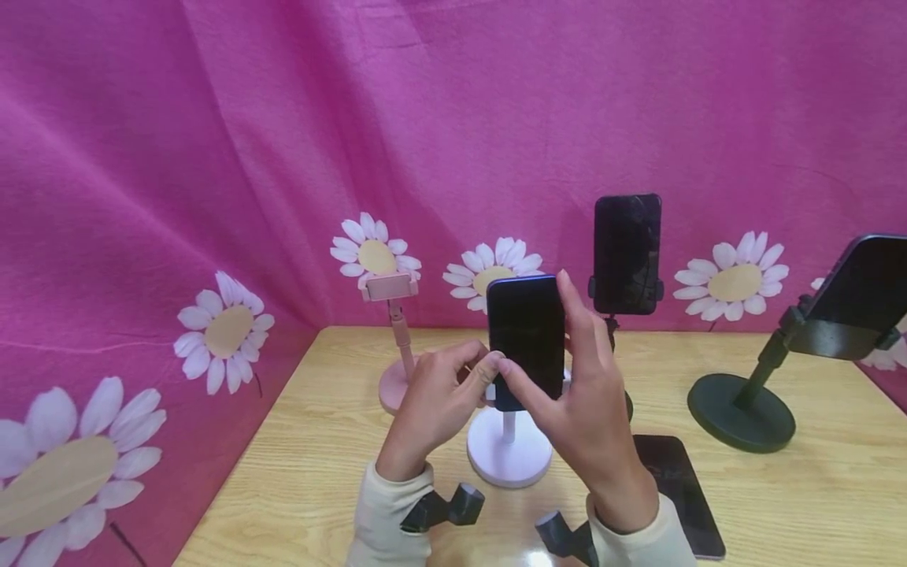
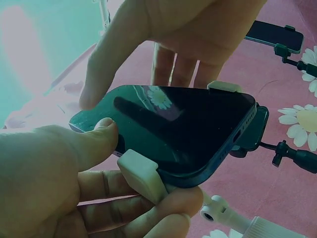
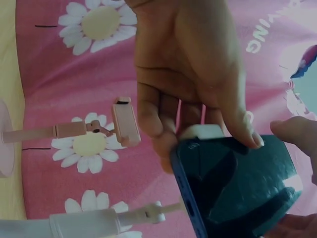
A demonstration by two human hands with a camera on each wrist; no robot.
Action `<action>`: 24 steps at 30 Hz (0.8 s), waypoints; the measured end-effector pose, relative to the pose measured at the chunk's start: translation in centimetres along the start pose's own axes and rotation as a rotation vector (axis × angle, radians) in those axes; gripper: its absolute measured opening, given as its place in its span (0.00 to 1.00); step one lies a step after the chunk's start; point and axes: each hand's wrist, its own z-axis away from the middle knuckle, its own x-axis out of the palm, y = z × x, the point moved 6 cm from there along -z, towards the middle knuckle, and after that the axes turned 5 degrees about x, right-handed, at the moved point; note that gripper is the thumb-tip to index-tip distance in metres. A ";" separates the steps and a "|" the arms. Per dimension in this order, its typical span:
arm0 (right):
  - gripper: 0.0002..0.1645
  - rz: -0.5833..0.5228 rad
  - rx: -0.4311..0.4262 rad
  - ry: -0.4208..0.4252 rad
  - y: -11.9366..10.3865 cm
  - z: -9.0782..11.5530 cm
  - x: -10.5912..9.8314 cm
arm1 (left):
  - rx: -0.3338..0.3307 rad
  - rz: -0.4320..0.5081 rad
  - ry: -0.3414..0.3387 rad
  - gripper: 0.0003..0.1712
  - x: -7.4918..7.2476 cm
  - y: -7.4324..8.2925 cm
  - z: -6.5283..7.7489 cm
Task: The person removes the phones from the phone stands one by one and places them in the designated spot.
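A dark smartphone with a blue edge (image 1: 526, 339) stands upright in front of me, between the white clamp arms (image 2: 141, 173) of a phone stand (image 1: 509, 450). My left hand (image 1: 441, 398) grips its left side, thumb on the screen's edge and fingers curled behind the clamp. On the other side my right hand (image 1: 595, 402) holds the phone, its thumb reaching across the lower screen and its index finger along the right edge. The two thumb tips meet near the left edge in the head view. Part of the stand's pole is hidden behind the phone.
A pink phone stand (image 1: 398, 335) with a bare holder is at the back left. Behind right, a black stand carries a phone (image 1: 627, 253); a dark green stand (image 1: 741, 413) at far right holds another. A black phone (image 1: 679, 492) lies flat beside my right wrist.
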 end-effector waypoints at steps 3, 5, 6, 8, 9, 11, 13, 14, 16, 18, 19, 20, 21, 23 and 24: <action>0.59 0.006 -0.021 0.002 -0.3 0.1 0.4 | 0.007 0.002 0.003 0.11 0.0 0.0 0.0; 0.59 0.006 -0.024 0.000 -0.4 0.2 0.7 | 0.013 0.007 0.005 0.10 0.0 0.1 0.0; 0.59 0.009 -0.024 0.000 -0.4 0.1 0.7 | 0.014 0.010 0.004 0.09 0.0 0.1 0.0; 0.58 0.022 -0.017 0.005 -0.4 0.1 0.8 | 0.015 0.018 0.000 0.08 0.0 0.0 -0.1; 0.59 0.028 -0.013 0.008 -0.4 0.1 0.8 | 0.014 0.025 -0.002 0.08 0.0 0.0 -0.1; 0.59 0.037 -0.002 0.015 -0.4 0.1 1.0 | 0.009 0.029 -0.008 0.08 0.0 0.0 -0.1; 0.59 0.045 0.011 0.023 -0.4 0.1 1.1 | 0.001 0.035 -0.013 0.07 0.0 -0.2 -0.1; 0.59 0.050 0.017 0.028 -0.4 0.1 1.2 | -0.003 0.039 -0.016 0.07 0.0 -0.2 -0.1; 0.59 0.061 0.027 0.038 -0.4 0.2 1.4 | -0.011 0.040 -0.024 0.07 0.0 -0.3 -0.1; 0.59 0.069 0.033 0.048 -0.4 0.2 1.5 | -0.012 0.043 -0.036 0.07 0.0 -0.4 -0.1; 0.59 0.075 0.034 0.051 -0.4 0.2 1.6 | -0.013 0.044 -0.044 0.08 -0.1 -0.5 0.0; 0.59 0.078 0.035 0.056 -0.4 0.2 1.7 | -0.014 0.045 -0.053 0.08 -0.1 -0.5 0.0; 0.59 0.080 0.035 0.059 -0.4 0.2 1.8 | -0.016 0.043 -0.061 0.09 -0.2 -0.6 0.0; 0.59 0.083 0.036 0.066 -0.4 0.2 2.0 | -0.017 0.039 -0.077 0.11 -0.5 -0.7 0.1; 0.60 0.087 0.037 0.069 -0.4 0.2 2.0 | -0.018 0.038 -0.086 0.12 -0.6 -0.8 0.1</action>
